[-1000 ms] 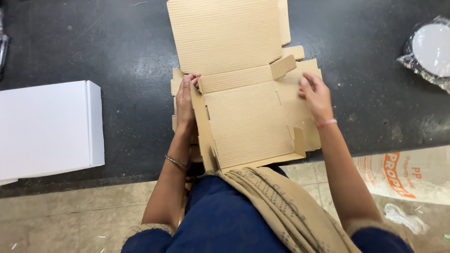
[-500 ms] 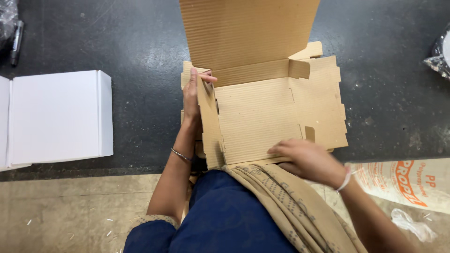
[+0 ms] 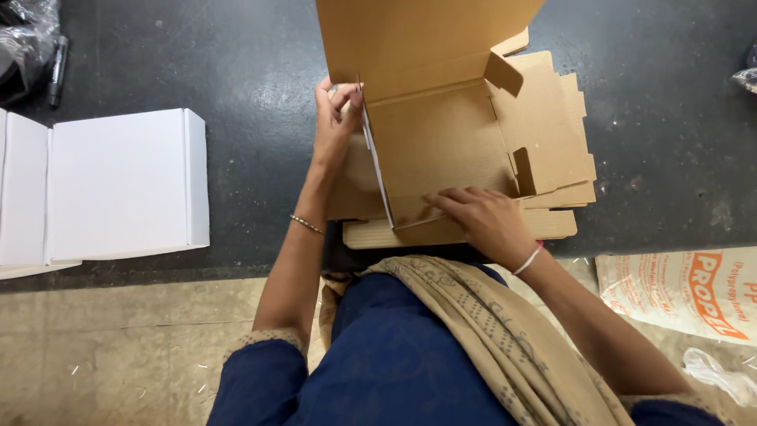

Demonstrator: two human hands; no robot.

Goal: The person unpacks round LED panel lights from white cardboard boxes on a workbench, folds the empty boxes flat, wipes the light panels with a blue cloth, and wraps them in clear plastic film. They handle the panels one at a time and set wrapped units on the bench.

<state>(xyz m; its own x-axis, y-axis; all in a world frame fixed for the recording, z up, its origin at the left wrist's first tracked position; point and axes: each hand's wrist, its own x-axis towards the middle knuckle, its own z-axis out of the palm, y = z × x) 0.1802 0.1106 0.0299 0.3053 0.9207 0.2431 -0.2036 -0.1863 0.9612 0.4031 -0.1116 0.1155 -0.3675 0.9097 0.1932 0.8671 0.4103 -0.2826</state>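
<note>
Cardboard box blank (image 3: 441,142), brown and corrugated, is lying on the dark surface (image 3: 236,63) right in front of us, and we are seeing it half folded: its big lid panel is standing up at the far side, its base is lying flat, and its right side flaps are spreading out flat toward the right. It is resting on top of more flat brown cardboard sheets (image 3: 465,229) whose edges are showing at the near side. Left of all this, well apart from the brown box, white boxes (image 3: 118,185) are sitting closed on the same surface. At the near right, on the floor, a white printed sack (image 3: 686,292) is lying beside our blue clothing and tan scarf (image 3: 489,339).

Our left hand (image 3: 335,118) is pinching the top of the box's left side wall, fingers curled closed around its edge near the far left corner, holding that wall upright. Our right hand (image 3: 481,217) is lying nearly flat, fingers stretched out and pressing on the near edge of the base; it is not gripping anything. A thin bangle is circling each of our wrists. At the far left corner of the surface a black marker pen (image 3: 57,71) is lying next to crumpled clear plastic (image 3: 27,39).
</note>
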